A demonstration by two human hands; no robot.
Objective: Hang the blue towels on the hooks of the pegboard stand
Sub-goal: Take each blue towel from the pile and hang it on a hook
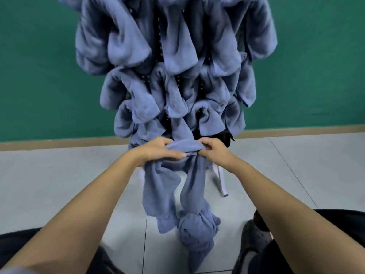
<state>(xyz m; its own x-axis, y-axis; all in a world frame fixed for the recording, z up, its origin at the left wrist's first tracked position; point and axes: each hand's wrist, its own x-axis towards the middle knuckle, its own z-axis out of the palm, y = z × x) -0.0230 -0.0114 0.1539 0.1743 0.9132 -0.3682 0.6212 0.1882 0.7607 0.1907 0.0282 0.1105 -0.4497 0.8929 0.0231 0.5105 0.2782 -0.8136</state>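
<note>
Fingers (175,154) on the left hand (156,150) and right hand (214,152) are both gripping the bunched top of a blue towel (185,148), low on the pegboard stand (160,50). Can't see the hook under the hung towels (126,42), so it might miss it. The heavy knotted tail (195,228) near the floor (59,175) could pull it off.

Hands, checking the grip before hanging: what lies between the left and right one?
In the head view, a bunched fold of the blue towel bridges the left hand and right hand; both grip it.
</note>
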